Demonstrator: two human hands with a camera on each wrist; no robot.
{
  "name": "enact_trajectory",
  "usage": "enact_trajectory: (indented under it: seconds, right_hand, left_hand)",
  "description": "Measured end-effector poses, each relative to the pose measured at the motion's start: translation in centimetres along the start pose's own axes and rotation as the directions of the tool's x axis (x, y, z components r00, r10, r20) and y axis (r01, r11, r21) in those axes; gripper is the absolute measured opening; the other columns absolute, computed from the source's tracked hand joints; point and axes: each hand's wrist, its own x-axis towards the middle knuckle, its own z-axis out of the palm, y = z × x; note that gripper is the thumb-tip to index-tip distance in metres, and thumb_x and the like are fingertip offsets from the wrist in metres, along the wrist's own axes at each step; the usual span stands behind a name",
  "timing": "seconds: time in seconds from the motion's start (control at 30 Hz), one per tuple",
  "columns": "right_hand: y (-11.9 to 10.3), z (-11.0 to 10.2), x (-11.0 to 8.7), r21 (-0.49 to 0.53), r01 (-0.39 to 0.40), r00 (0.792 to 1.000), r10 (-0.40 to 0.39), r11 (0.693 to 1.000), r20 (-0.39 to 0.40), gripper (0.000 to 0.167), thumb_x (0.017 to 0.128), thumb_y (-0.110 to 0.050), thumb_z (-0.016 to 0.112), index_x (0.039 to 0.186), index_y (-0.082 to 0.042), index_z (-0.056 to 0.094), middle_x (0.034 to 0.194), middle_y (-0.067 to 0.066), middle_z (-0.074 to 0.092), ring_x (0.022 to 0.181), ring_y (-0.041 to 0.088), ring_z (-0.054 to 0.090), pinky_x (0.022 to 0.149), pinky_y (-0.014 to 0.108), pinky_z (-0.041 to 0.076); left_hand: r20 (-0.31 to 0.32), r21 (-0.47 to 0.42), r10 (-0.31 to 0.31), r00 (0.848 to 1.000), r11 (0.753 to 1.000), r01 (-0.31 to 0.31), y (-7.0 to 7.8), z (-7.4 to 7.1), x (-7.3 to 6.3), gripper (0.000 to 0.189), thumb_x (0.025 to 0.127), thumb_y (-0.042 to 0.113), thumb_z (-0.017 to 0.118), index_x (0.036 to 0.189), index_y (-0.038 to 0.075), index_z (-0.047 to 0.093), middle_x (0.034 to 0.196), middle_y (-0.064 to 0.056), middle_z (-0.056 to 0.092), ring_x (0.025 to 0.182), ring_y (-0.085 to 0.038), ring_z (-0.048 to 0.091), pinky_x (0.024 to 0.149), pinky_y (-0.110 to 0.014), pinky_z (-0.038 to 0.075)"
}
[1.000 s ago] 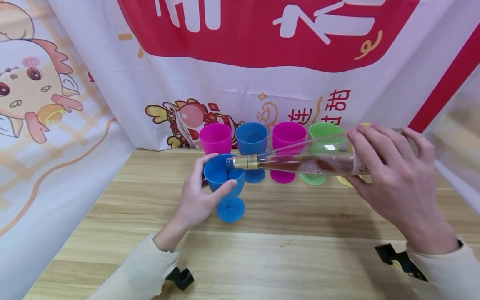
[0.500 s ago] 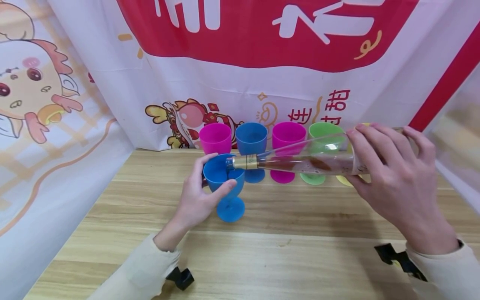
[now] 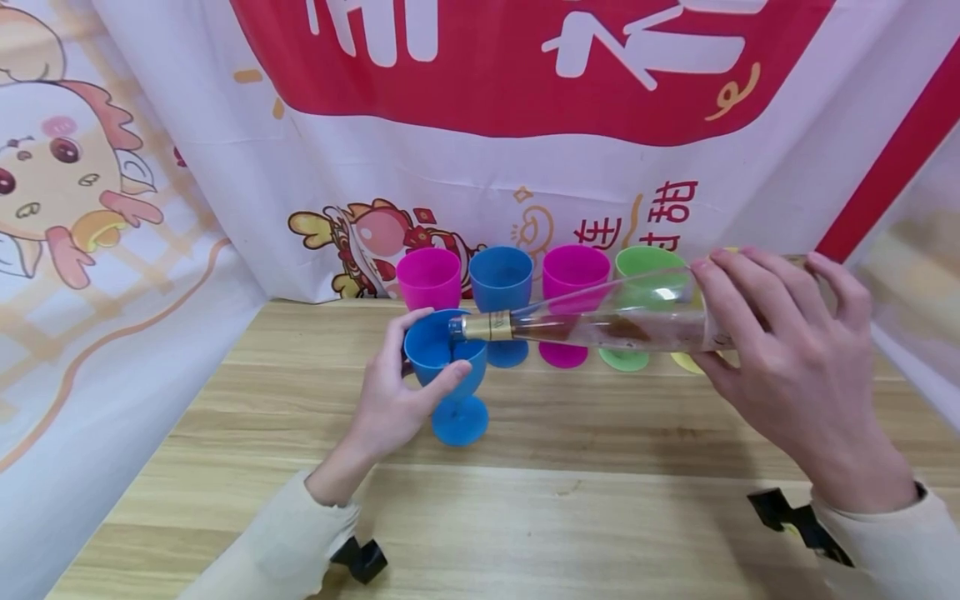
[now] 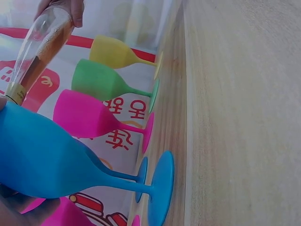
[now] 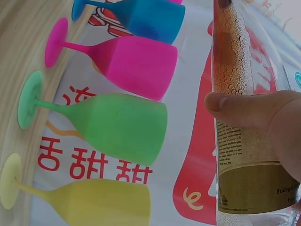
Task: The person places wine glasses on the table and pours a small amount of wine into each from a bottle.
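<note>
My left hand [image 3: 393, 408] holds a blue plastic goblet [image 4: 51, 150] by its bowl, thumb on the near side. The goblet's foot is at the wooden tabletop. With my right hand [image 3: 795, 358] I grip a clear glass bottle [image 3: 600, 327] round its labelled body. It lies tipped almost level, neck to the left, its gold-banded mouth just inside the goblet's rim. Amber liquid with bubbles lies along the bottle's lower side and into the neck. The right wrist view shows my thumb pressed on the glass above the label [image 5: 256, 188]. The liquid level inside the goblet is hidden.
Behind the bottle stands a row of goblets: pink [image 3: 428, 279], blue [image 3: 501, 279], another pink [image 3: 576, 268], green [image 3: 648, 262] and yellow [image 4: 110, 52]. The bottle and right hand partly cover them. A printed cloth [image 3: 360, 158] hangs right behind the row, at the wooden table's [image 3: 525, 533] back edge.
</note>
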Motion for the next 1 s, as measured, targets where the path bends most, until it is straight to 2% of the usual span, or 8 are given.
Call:
enact_trajectory:
  seconds: [0.47,1.0]
  right_hand:
    - [0.15,-0.44,0.05,-0.018,0.012,0.999,-0.011,1.0,0.036,0.058,0.077,-0.016,0.084,0.133,-0.007,0.069,0.13,0.021,0.072,0.119,0.045,0.064,0.114,0.064,0.04]
    - [-0.19,-0.35,0.22,-0.03,0.011,1.0,-0.011,0.999,0.014,0.057,0.076,-0.013,0.085,0.131,-0.007,0.07,0.129,0.02,0.072,0.119,0.044,0.064,0.113,0.064,0.041]
  left_hand:
    - [-0.008,0.008,0.005,1.0,1.0,-0.005,0.04,0.22,0.06,0.077,0.098,0.03,0.077,0.16,0.015,0.033,0.159,-0.009,0.052,0.143,-0.037,0.055,0.109,-0.063,0.053]
    - [-0.004,0.014,-0.006,1.0,1.0,0.006,-0.05,0.19,0.07,0.078,0.098,0.032,0.077,0.16,0.017,0.033,0.159,-0.008,0.052,0.143,-0.036,0.056,0.11,-0.064,0.052]
